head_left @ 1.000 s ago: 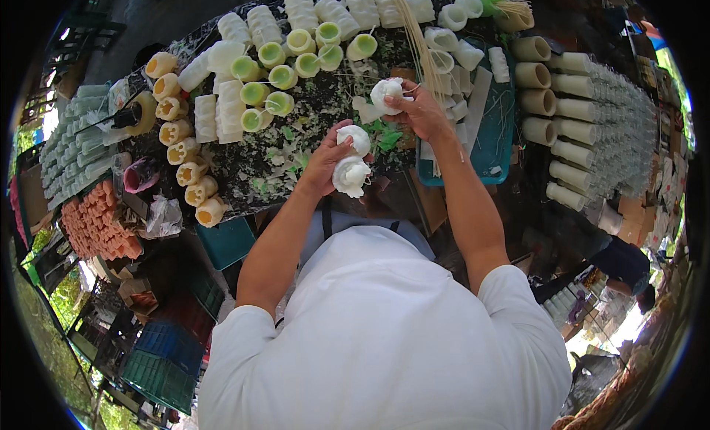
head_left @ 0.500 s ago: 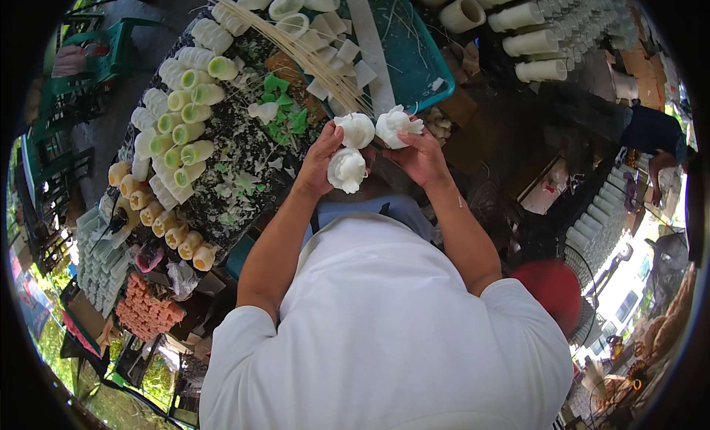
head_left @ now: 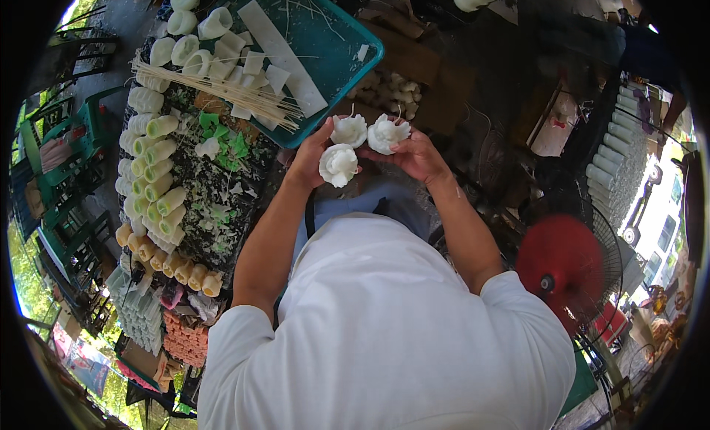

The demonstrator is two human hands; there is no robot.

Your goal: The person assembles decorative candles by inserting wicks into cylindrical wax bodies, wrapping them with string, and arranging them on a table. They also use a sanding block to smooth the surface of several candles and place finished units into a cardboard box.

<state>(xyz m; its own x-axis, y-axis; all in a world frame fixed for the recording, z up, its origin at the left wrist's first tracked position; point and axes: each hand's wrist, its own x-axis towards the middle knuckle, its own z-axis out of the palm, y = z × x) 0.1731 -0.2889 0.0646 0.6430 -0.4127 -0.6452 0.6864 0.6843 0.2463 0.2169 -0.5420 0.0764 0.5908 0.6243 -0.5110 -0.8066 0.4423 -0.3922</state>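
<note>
- We cradle two white wax flowers (head_left: 342, 150) in our left hand (head_left: 310, 160), fingers curled around them.
- Our right hand (head_left: 416, 155) grips a third flower (head_left: 386, 133), touching the others.
- Beyond them sits a teal tray (head_left: 347, 49) with bamboo sticks (head_left: 222, 93).
- Green and white moulds (head_left: 159, 171) line the table at left.

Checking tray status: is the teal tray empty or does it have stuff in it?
Not empty. The teal tray holds white strips and small white blocks, and a bundle of thin sticks lies across its near edge.

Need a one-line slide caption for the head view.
Left hand and right hand hold three white flower-shaped wax pieces beside a teal plastic tray.
</note>
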